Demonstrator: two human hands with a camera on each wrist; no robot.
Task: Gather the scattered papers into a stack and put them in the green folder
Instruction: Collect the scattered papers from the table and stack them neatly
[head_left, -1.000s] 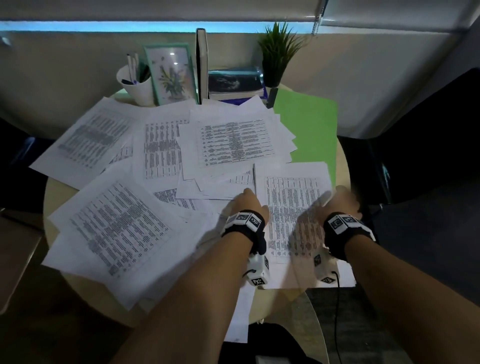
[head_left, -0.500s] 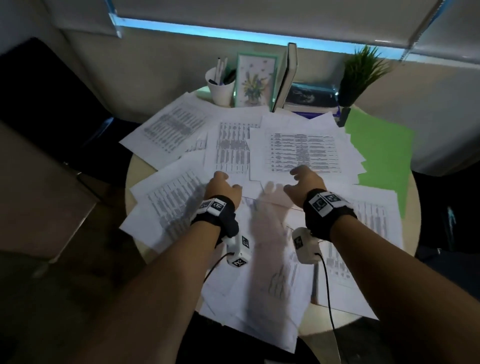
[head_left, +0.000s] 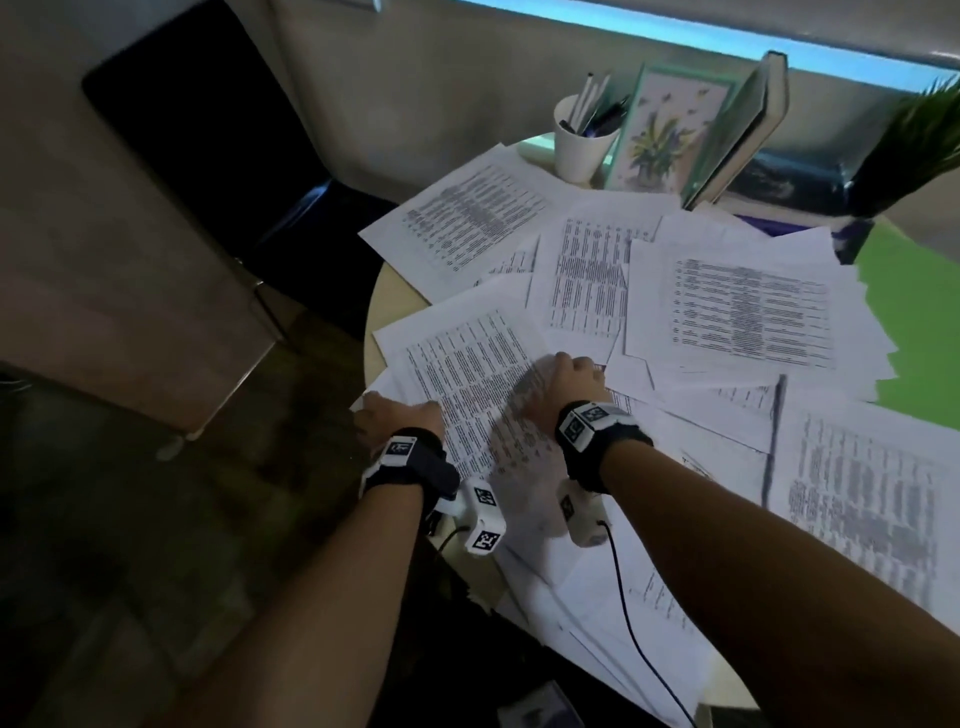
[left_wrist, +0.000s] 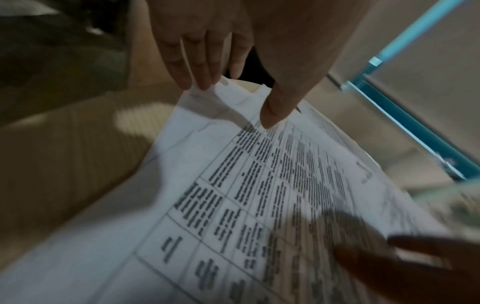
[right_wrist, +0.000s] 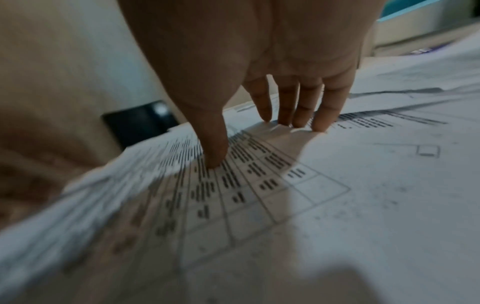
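Several printed sheets lie scattered and overlapping on the round table (head_left: 385, 291). The green folder (head_left: 914, 312) lies flat at the far right, partly under papers. My left hand (head_left: 400, 415) is at the table's left edge and pinches the corner of a printed sheet (head_left: 467, 374), thumb on top and fingers beneath (left_wrist: 233, 102). My right hand (head_left: 566, 376) rests on the same sheet's right side. Its straight fingers (right_wrist: 298, 115) and thumb touch the paper (right_wrist: 337, 205), and nothing is gripped (right_wrist: 254, 142).
At the back stand a white cup of pens (head_left: 584, 140), a framed flower picture (head_left: 670, 130), an upright book (head_left: 748, 130) and a potted plant (head_left: 914, 145). A black chair (head_left: 218, 156) stands to the left. Some sheets overhang the near table edge (head_left: 597, 623).
Both hands moved from the sheet on the right across to the left side of the table. The left hand has taken hold of a sheet's corner. The head view swung left.
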